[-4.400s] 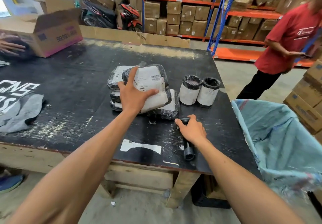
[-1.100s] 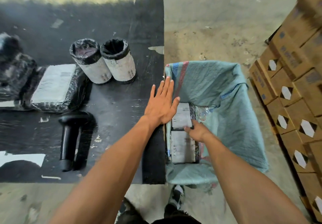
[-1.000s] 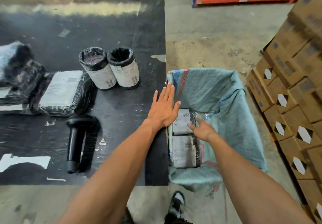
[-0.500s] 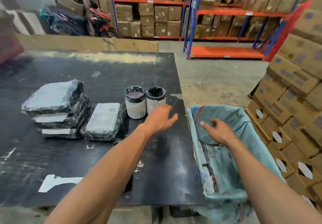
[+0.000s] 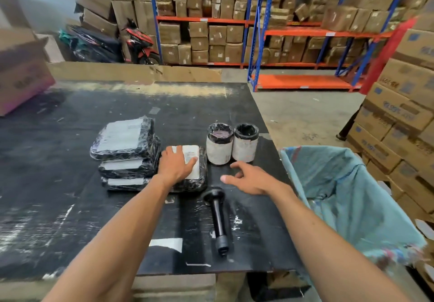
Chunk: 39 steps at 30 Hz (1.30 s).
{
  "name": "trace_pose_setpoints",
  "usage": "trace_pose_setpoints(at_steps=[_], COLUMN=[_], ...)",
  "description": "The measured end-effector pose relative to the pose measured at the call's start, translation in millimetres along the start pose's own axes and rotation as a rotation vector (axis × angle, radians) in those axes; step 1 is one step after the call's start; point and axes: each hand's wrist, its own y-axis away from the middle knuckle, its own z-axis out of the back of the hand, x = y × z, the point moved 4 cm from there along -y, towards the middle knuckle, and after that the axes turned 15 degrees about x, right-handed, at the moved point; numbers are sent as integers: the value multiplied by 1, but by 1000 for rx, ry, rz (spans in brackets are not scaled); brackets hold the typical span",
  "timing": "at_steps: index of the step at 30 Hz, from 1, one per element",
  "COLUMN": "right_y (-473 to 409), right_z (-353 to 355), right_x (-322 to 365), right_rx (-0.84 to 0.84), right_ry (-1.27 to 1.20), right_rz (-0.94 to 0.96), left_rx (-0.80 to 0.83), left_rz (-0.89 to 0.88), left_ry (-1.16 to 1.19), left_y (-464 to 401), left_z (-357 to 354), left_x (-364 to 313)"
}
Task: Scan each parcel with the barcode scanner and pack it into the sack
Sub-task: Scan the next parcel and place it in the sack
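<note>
My left hand (image 5: 176, 166) lies flat on a black-wrapped parcel with a white label (image 5: 196, 172) on the black table (image 5: 70, 196), fingers spread over it. Left of it stands a stack of three similar parcels (image 5: 126, 153). My right hand (image 5: 250, 178) hovers open above the table, just right of the parcel and above the head of the black barcode scanner (image 5: 217, 217), which lies on the table untouched. Two cylindrical parcels (image 5: 231, 145) stand upright behind my right hand. The blue-green sack (image 5: 347, 198) hangs open at the table's right edge.
Stacked cardboard boxes (image 5: 399, 118) rise right of the sack. A large open carton (image 5: 21, 76) sits at the table's far left. Blue and orange shelving (image 5: 258, 31) full of boxes and a parked motorbike (image 5: 138, 43) stand beyond the table.
Both hands left the sack, where a parcel had been set down. My left hand moved left onto the single parcel; my right hand came back over the table near the scanner.
</note>
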Motion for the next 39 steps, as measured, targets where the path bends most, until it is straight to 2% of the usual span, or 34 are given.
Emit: trace_pose_setpoints(at_steps=[6,11,15,18,20,25,29,33,39], right_y=[-9,-11,-10,5,15,37,43,38,26], right_z=[-58,-81,-70,-51,-34,-6,-5,-6,-9], right_x=[21,24,14,6,3,18,28,35,60], right_rx=[96,54,21,121,146,36,-81,-175,-189], right_ry=[20,-240,-317,-476,-499,-597,-682,-730,-811], right_rz=[-102,-88,-72,-24,-8,70,102,127,195], left_rx=[112,137,114,138,200,406,455,352,120], left_rz=[12,28,49,56,95,216,268,228,47], left_ry=[89,85,81,240,365,383,425,492,716], left_y=[3,8,27,36,37,31,29,28,52], left_z=[-28,-30,-33,-33,-27,-20,-25,-22,-24], left_x=[25,20,15,18,19,15,11,21,24])
